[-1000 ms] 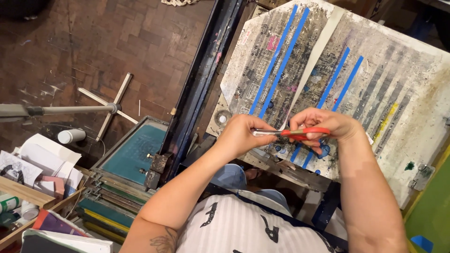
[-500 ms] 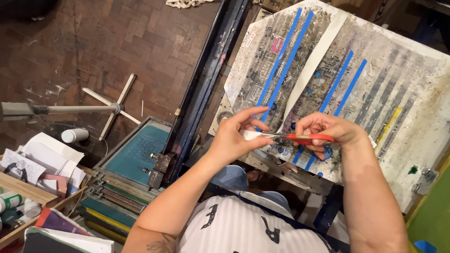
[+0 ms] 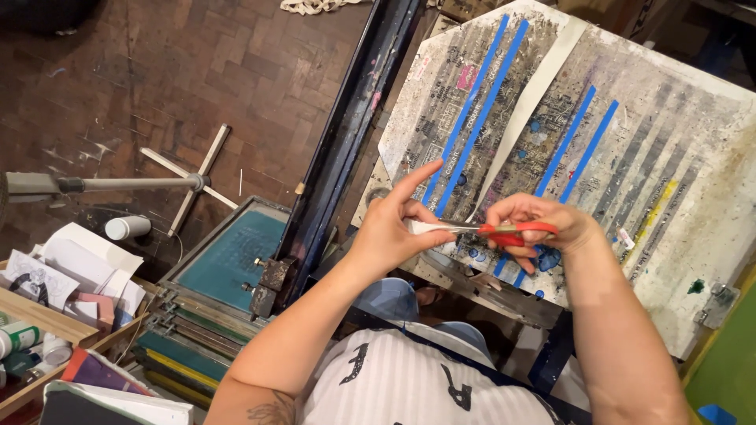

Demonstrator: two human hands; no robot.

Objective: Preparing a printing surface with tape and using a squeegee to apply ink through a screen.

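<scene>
My right hand [image 3: 543, 228] grips red-handled scissors [image 3: 504, 231], blades pointing left. My left hand [image 3: 394, 228] pinches a small white strip [image 3: 425, 227] that lies between the blades, index finger stretched up. Both hands hover over the near edge of an ink-stained printing board [image 3: 693, 157] marked with blue tape strips [image 3: 480, 102] and a long pale strip [image 3: 535, 102].
A dark metal press arm [image 3: 346, 134] runs diagonally left of the board. Teal screen frames [image 3: 224, 256] are stacked below it. A wooden tray [image 3: 47, 315] with papers and bottles sits at the lower left. A white stand [image 3: 189, 181] lies on the brick floor.
The scissors have closed further onto the white strip. My left hand's index finger has lifted and both hands have shifted slightly toward the board.
</scene>
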